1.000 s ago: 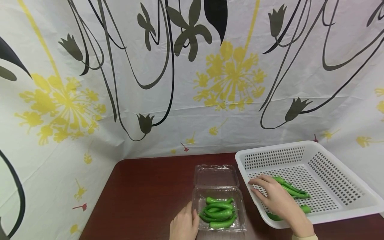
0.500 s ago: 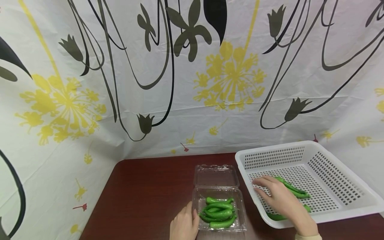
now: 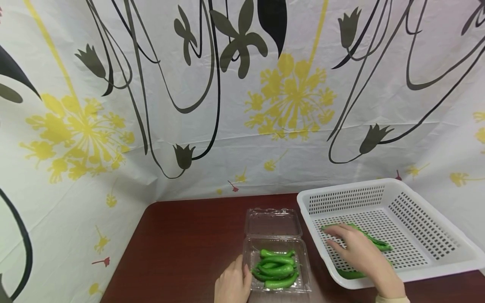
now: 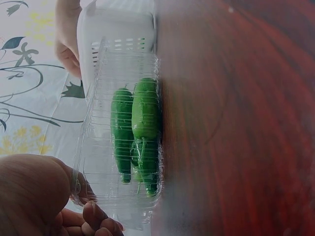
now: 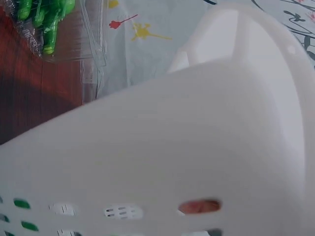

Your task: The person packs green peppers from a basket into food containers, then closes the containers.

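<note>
Head view: against half a second ago, the right hand [image 3: 358, 254] sits slightly further right inside the basket [image 3: 420, 235], and a pepper [image 3: 324, 227] tip now shows left of it. Its thumb and forefinger stand moderately apart; whether it holds anything, I cannot tell. Other peppers [image 3: 380, 244] lie to its right. The left hand [image 3: 232, 282], unmoved, pinches the edge of the box [image 3: 273, 243]; the boxed peppers [image 3: 275, 269] lie just right of that hand.
</note>
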`<state>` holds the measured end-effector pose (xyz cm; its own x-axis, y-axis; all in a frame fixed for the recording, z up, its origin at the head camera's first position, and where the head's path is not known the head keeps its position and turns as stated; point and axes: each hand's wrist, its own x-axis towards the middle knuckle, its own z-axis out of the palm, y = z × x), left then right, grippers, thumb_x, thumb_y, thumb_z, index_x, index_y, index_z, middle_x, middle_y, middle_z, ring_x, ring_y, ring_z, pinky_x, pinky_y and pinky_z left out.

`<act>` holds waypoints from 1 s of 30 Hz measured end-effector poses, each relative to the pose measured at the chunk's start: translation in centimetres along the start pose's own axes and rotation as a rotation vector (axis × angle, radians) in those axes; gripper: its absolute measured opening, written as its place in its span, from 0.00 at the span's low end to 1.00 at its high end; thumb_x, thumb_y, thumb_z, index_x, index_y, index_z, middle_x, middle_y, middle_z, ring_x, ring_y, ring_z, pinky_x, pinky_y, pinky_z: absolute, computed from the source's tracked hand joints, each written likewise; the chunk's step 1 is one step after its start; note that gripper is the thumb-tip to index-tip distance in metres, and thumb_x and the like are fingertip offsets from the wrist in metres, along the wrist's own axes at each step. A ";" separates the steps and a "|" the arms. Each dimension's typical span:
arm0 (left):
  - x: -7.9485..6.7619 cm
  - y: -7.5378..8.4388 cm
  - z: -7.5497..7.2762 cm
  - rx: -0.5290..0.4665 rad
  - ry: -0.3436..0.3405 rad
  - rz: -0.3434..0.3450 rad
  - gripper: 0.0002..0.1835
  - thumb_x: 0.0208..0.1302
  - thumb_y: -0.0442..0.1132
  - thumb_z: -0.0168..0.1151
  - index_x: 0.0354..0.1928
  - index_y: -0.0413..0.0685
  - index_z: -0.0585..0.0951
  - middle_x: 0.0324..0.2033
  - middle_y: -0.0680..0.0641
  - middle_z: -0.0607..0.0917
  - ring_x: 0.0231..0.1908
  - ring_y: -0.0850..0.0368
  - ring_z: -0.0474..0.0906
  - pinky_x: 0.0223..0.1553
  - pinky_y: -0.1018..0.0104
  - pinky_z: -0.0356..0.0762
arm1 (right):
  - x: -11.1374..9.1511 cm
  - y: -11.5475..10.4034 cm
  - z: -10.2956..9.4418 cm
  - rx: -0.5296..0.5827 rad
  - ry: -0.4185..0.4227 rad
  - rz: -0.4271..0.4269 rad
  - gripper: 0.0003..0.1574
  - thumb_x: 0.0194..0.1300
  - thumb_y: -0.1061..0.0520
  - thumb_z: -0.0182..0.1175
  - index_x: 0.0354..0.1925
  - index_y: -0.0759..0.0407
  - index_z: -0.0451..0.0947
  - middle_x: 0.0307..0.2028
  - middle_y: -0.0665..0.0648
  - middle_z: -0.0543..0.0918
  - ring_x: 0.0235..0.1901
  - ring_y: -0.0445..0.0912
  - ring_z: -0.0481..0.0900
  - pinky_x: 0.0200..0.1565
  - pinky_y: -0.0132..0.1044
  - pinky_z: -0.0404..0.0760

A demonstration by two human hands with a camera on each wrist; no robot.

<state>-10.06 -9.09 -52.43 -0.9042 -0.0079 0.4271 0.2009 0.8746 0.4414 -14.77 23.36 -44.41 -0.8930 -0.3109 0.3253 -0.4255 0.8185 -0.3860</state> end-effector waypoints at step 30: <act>0.0 0.0 -0.1 -0.001 0.000 -0.004 0.14 0.61 0.37 0.65 0.48 0.41 0.83 0.33 0.46 0.87 0.29 0.47 0.86 0.20 0.54 0.77 | 0.1 2.0 -0.1 0.046 -0.238 0.164 0.14 0.62 0.56 0.70 0.45 0.60 0.84 0.33 0.47 0.81 0.34 0.43 0.79 0.35 0.43 0.78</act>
<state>-10.04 -9.15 -52.40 -0.9049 -0.0110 0.4255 0.1981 0.8739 0.4439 -15.74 24.99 -45.08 -0.9573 -0.2854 0.0454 -0.2739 0.8462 -0.4572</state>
